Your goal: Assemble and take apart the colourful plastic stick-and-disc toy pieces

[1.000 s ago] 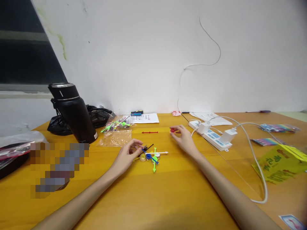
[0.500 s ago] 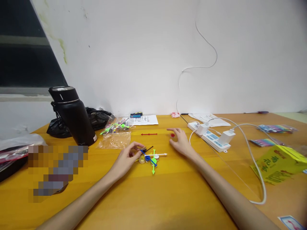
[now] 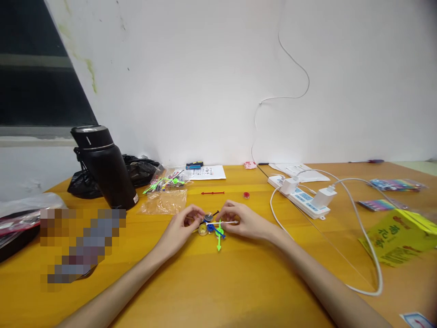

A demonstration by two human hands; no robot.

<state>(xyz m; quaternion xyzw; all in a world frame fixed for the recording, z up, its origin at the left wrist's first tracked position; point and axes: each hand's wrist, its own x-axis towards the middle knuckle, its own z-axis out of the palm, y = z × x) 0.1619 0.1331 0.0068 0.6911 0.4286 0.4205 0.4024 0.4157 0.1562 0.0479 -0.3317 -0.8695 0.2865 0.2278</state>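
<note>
A small cluster of plastic spinner arrows lies on the table between my hands. My left hand (image 3: 180, 228) is closed, its fingertips at the round grey base of a black spinner arrow (image 3: 208, 217). My right hand (image 3: 241, 219) is also closed, with bent fingers over the white spinner arrow (image 3: 233, 222) and the top of the green spinner arrow (image 3: 219, 241). What its fingertips pinch is hidden. A blue spinner arrow (image 3: 210, 228) and a clear round base (image 3: 202, 229) sit close below. Farther back lie a red arrow (image 3: 212, 193) and a separate red round base (image 3: 246, 195).
A black bottle (image 3: 104, 166) stands at left, near a plastic bag of arrows (image 3: 165, 182). On the right are a white power strip (image 3: 303, 198) with looping cables and a yellow box (image 3: 398, 237). Papers (image 3: 213, 172) lie by the wall.
My right hand has moved left and toward me, from beside the red round base to the arrow cluster, and its fingers have closed. The left hand stays at the cluster; a grey base now shows there.
</note>
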